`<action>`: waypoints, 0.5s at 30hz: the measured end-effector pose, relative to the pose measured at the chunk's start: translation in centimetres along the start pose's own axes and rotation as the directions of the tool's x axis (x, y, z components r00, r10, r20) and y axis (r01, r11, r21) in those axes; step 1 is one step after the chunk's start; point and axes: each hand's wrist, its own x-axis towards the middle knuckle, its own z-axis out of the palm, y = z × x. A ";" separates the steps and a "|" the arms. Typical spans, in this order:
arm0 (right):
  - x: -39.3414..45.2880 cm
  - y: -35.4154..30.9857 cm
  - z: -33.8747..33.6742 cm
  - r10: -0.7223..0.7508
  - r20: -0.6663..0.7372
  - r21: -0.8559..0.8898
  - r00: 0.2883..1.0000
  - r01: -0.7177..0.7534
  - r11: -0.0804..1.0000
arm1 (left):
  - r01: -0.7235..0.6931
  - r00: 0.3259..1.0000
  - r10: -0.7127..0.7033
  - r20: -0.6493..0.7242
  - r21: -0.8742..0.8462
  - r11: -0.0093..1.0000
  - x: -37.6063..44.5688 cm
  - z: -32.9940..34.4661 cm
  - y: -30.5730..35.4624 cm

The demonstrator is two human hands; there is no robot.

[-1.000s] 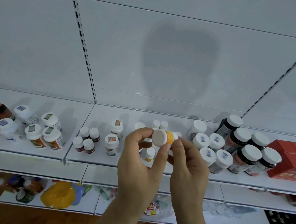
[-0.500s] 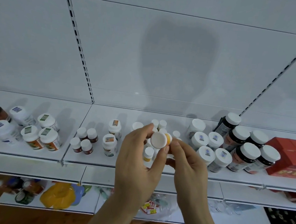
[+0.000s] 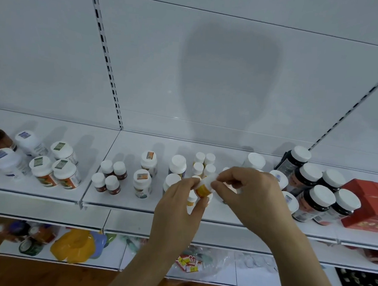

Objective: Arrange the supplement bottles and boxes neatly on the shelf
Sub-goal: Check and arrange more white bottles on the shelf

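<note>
Head view, left hand: fingers curled, pinching the small bottle at its orange-yellow body, thumb above and a finger below.
Head view, right hand: fingers curled, thumb and forefinger gripping the bottle's white cap end from the right.
Small bottle: held tilted between both hands, just above the front part of the shelf, in front of a cluster of small white-capped bottles.
Left of the hands: two white bottles with square stickers on their caps, then four small brown bottles standing close together.
Far left: larger white-lidded jars with green stickers on the lids.
Right of the hands: dark bottles with white caps in rows, then a red box at the shelf's right end.
Writing: the labels are too blurred to read; the red box carries gold print that cannot be made out.
Lower shelf: small red-and-yellow tags with illegible marks, lying under clear plastic.
</note>
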 end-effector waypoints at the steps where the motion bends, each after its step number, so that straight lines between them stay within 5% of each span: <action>1: 0.4 0.3 0.5 -0.059 -0.045 -0.041 0.997 0.057 0.997 | 0.004 1.000 -0.004 0.007 0.023 1.000 0.0 0.2 -0.2; 8: 3.0 5.8 6.3 -0.182 -0.098 -0.184 0.978 0.162 0.970 | -0.164 0.984 0.121 0.130 0.403 0.900 -0.9 2.5 -4.9; 15: 3.5 8.6 9.7 -0.142 0.022 -0.292 0.990 0.142 0.946 | -0.215 0.953 0.030 0.303 0.602 0.769 -1.5 4.0 -7.3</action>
